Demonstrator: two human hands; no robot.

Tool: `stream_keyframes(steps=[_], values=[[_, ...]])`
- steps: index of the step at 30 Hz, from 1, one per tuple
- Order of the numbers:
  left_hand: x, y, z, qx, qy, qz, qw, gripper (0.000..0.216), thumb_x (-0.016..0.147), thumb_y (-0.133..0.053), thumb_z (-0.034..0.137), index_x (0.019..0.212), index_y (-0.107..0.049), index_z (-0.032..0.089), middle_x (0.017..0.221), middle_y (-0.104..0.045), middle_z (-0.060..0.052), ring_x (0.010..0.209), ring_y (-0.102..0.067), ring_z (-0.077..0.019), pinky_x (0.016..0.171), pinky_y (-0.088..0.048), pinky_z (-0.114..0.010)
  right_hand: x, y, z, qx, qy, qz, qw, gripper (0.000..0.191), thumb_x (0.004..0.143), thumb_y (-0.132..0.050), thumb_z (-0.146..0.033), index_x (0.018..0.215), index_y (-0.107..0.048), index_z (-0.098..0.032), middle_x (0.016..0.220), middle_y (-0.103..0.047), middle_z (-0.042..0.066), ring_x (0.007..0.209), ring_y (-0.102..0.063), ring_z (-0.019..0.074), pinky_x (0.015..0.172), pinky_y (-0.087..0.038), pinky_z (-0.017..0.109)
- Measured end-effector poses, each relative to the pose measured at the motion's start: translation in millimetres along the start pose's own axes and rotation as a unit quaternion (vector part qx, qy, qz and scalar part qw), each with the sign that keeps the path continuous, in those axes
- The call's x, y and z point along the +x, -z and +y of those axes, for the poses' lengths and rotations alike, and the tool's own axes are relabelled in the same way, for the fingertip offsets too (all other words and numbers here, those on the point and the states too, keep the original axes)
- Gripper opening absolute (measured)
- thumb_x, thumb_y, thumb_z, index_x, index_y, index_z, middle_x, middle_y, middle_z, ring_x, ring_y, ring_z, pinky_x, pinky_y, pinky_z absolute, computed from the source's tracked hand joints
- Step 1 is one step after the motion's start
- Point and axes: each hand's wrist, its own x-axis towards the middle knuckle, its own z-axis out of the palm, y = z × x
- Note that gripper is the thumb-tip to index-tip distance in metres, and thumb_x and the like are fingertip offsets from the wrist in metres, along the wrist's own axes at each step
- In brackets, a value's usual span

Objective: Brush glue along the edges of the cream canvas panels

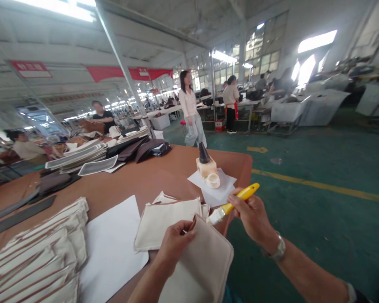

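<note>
My left hand (177, 242) pinches the top edge of a pale grey-beige stitched panel (208, 256), which hangs at the table's front edge. In my right hand (251, 212) is a paintbrush (243, 194) with a yellow handle. Its white-coated bristles meet the panel's upper edge near my left fingers; whether they press on its inside is hard to tell. Behind the panel, more cream pieces (164, 223) of the same kind lie stacked. Beyond them, a glue bottle-like container with a black cone top (205, 166) and a small white-crusted cup stands on white paper (225, 185).
Many cream panels (44, 256) lie overlapped at left beside a large white sheet (113, 248). Dark and grey pieces (139, 147) are piled at the back of the brown table (177, 164). A person (191, 109) is on the green floor beyond; others work farther off.
</note>
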Motion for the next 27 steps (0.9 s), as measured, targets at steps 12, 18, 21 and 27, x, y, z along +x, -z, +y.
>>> stream_keyframes(steps=[12, 18, 21, 27], values=[[-57, -2, 40, -0.211, 0.01, -0.118, 0.97, 0.048, 0.065, -0.085, 0.048, 0.095, -0.076, 0.011, 0.073, -0.071, -0.007, 0.064, -0.061, -0.0155, 0.061, -0.043, -0.024, 3, -12, -49, -0.064, 0.086, -0.056, 0.993, 0.02, 0.087, -0.061, -0.033, 0.076, -0.06, -0.017, 0.056, -0.048, -0.003, 0.05, -0.042, 0.012, 0.048, -0.033, 0.023], [-66, 0, 44, -0.199, -0.003, -0.138, 0.97, 0.047, 0.068, -0.082, 0.049, 0.096, -0.075, 0.011, 0.073, -0.068, -0.005, 0.065, -0.06, -0.0156, 0.062, -0.043, -0.024, -11, -12, -58, -0.082, 0.11, -0.088, 0.987, 0.024, 0.092, -0.057, -0.032, 0.074, -0.061, -0.016, 0.059, -0.051, -0.002, 0.053, -0.046, 0.0126, 0.052, -0.037, 0.024], [-77, 7, 52, -0.04, -0.112, -0.098, 0.988, 0.027, 0.082, -0.071, 0.042, 0.084, -0.071, 0.015, 0.076, -0.066, -0.003, 0.07, -0.059, -0.0152, 0.062, -0.044, -0.023, -10, -6, -60, -0.076, 0.115, -0.029, 0.99, 0.022, 0.092, -0.059, -0.033, 0.077, -0.06, -0.017, 0.056, -0.048, -0.003, 0.052, -0.044, 0.0123, 0.051, -0.035, 0.024], [-114, 16, 81, 0.406, -0.521, 0.062, 0.748, 0.026, 0.102, -0.04, 0.023, 0.095, -0.065, 0.02, 0.075, -0.068, -0.002, 0.062, -0.063, -0.0127, 0.057, -0.047, -0.021, -15, 13, -91, 0.096, 0.092, -0.053, 0.99, 0.02, 0.092, -0.062, -0.03, 0.077, -0.06, -0.017, 0.059, -0.047, -0.004, 0.048, -0.038, 0.0085, 0.047, -0.03, 0.022]])
